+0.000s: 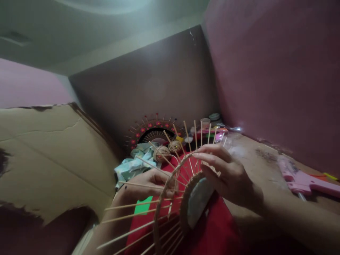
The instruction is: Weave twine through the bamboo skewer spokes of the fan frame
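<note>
A fan-shaped frame of thin wooden sticks [127, 207] is in front of me. Its sticks spread out from a half-round base [198, 202] with a pale, shiny face. A curved, twine-like band [159, 203] runs across them partway out. My left hand [152, 182] reaches in among the sticks from the left, fingers bent at the band and partly hidden behind it. On the other side my right hand [225, 170] has its fingertips at the top of the band, thumb bent below.
A red surface [217, 226] lies under the frame. Behind it are twine balls [162, 153], crumpled light-blue cloth [135, 161] and a flower-decorated stick fan [143, 129]. A pink glue gun [305, 179] lies at right. Torn cardboard [53, 152] stands at left.
</note>
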### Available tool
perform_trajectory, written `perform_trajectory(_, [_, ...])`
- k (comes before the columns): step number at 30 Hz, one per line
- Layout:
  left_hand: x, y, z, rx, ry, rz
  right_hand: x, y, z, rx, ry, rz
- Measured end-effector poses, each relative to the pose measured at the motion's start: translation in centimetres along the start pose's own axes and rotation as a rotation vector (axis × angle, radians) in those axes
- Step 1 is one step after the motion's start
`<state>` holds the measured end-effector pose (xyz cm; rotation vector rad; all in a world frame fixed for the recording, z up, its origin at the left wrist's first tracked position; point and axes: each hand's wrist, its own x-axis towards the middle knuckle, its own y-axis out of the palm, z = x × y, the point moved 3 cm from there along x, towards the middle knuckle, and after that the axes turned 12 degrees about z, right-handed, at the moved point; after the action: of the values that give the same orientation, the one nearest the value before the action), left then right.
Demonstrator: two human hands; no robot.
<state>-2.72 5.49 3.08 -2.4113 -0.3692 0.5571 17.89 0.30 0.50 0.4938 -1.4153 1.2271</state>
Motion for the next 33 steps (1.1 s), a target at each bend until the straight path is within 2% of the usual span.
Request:
perform_trajectory(4, [-0.1, 0.3, -0.9, -0.068, 0.035, 0.045, 0.6, 0.7, 0.7, 0.001, -0.033, 0.080])
perform_trajectory(12, [-0.2, 1.0, -1.6, 0.017, 0.024, 0.069, 1.3, 1.7, 0.9, 0.018, -0.044, 0.227])
perform_trajectory(16, [-0.7, 0.5, -1.9, 0.035, -0.016, 0.061, 1.4, 2.0, 0.3, 0.061, -0.012, 0.222])
perform_trajectory(18, [-1.5, -0.4, -2.5, 0.083, -0.042, -0.005, 1.5, 2.0, 0.0, 0.112, 0.001, 0.207])
perform_trajectory(20, [-2.8, -1.6, -3.2, 0.119, -0.048, -0.119, 1.7, 1.9, -0.2, 0.163, 0.010, 0.212])
perform_trajectory(24, [-5.4, -3.4, -4.9, 0.062, -0.051, -0.345, 2.2, 1.8, -0.3, 0.203, 0.029, 0.244])
perform_trajectory(28, [-6.4, -3.5, -6.0, 0.073, -0.012, -0.508, 2.5, 1.8, -0.3, 0.236, 0.051, 0.245])
perform_trajectory(33, [-5.6, -2.8, -6.1, -0.021, 0.082, -0.668, 2.4, 1.8, -0.3, 0.268, 0.028, 0.218])
